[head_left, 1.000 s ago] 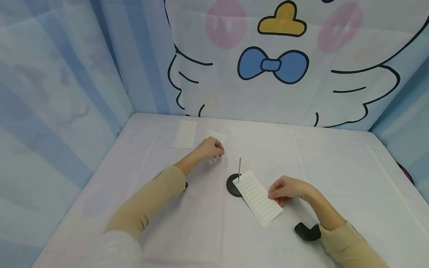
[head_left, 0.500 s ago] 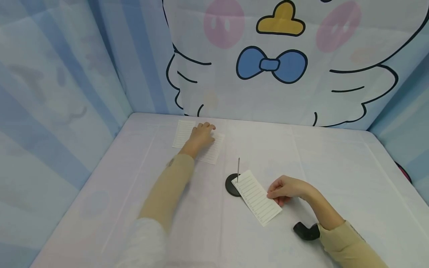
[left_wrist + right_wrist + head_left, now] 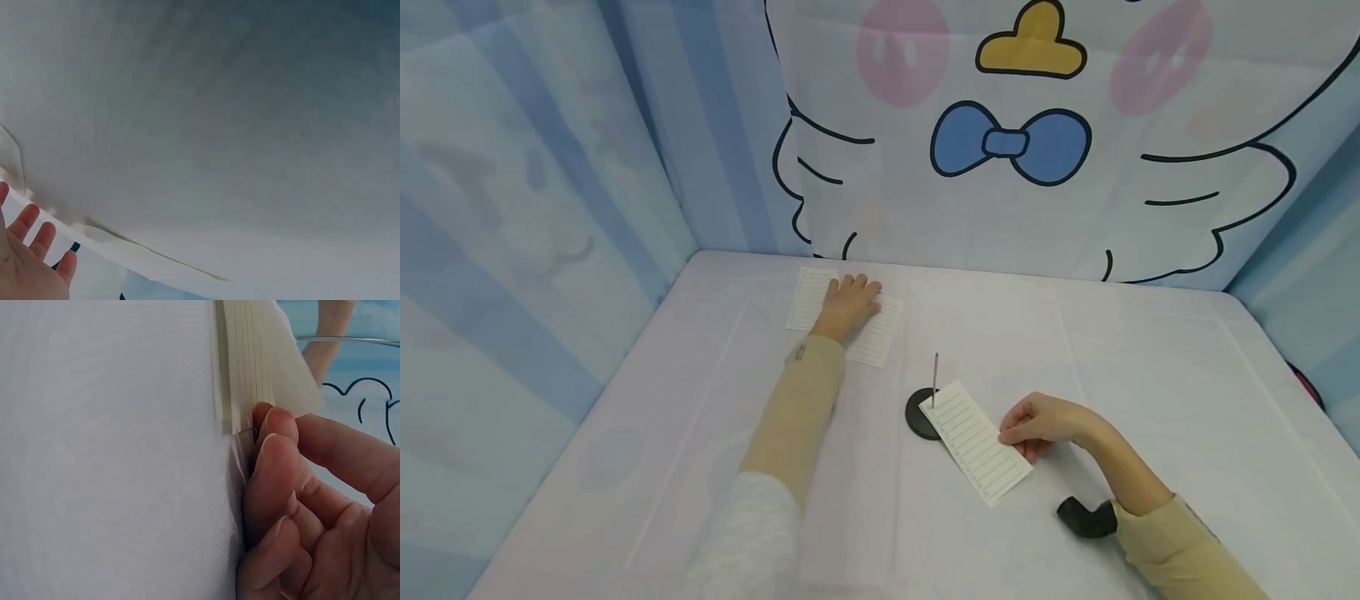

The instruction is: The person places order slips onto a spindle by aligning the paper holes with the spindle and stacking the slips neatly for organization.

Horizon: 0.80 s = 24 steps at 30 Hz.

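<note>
A thin metal spike (image 3: 936, 375) rises from a round black base (image 3: 917, 417) near the table's middle. Stuck on it is a small stack of lined paper slips (image 3: 973, 442), slanting down toward the right. My right hand (image 3: 1048, 423) pinches the stack's right edge between thumb and fingers; the right wrist view shows several layers of slips (image 3: 250, 362) fanned at the fingertips. Toward the back, my left hand (image 3: 850, 304) reaches over two more lined slips with fingers spread. It covers parts of the left slip (image 3: 807, 302) and the right slip (image 3: 878, 337).
A black elbow-shaped piece (image 3: 1086, 518) sits beside the right sleeve cuff. A printed curtain (image 3: 1000, 217) stands along the table's back edge, and a blue striped one (image 3: 550, 208) along the left.
My left hand has moved back and left from the right slip's lower part, and its curled fingers have spread. More of that slip shows now. The right hand stays at the stack.
</note>
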Each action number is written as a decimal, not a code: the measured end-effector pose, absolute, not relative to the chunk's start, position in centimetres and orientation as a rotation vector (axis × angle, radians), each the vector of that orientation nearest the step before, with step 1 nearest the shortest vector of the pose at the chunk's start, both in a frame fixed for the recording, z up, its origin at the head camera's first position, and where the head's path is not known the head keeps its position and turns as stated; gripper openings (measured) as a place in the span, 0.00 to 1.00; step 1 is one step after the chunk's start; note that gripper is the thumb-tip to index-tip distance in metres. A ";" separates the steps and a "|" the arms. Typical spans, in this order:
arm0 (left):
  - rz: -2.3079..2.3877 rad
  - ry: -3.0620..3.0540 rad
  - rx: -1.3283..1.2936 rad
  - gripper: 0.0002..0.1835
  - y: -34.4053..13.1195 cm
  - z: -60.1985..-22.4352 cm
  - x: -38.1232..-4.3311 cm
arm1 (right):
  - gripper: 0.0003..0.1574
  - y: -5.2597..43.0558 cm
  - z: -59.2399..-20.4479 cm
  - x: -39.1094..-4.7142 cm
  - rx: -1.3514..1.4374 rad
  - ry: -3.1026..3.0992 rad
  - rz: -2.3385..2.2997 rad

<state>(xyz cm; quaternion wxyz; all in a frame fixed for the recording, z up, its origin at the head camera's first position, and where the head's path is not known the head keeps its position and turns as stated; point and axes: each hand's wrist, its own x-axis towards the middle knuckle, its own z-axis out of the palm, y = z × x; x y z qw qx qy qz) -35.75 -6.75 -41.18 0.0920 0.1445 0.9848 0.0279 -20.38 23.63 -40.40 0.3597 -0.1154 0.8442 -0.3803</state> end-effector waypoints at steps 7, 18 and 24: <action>-0.013 2.905 0.430 0.28 -6.2 -41.5 -35.8 | 0.10 23.6 -40.3 -20.4 -0.303 2.180 -0.980; -0.059 2.972 0.474 0.25 -6.0 -40.9 -35.2 | 0.10 23.6 -40.2 -20.3 -0.305 2.178 -0.983; -0.044 2.990 0.488 0.23 -6.0 -40.4 -35.1 | 0.10 23.6 -40.2 -20.3 -0.301 2.174 -0.983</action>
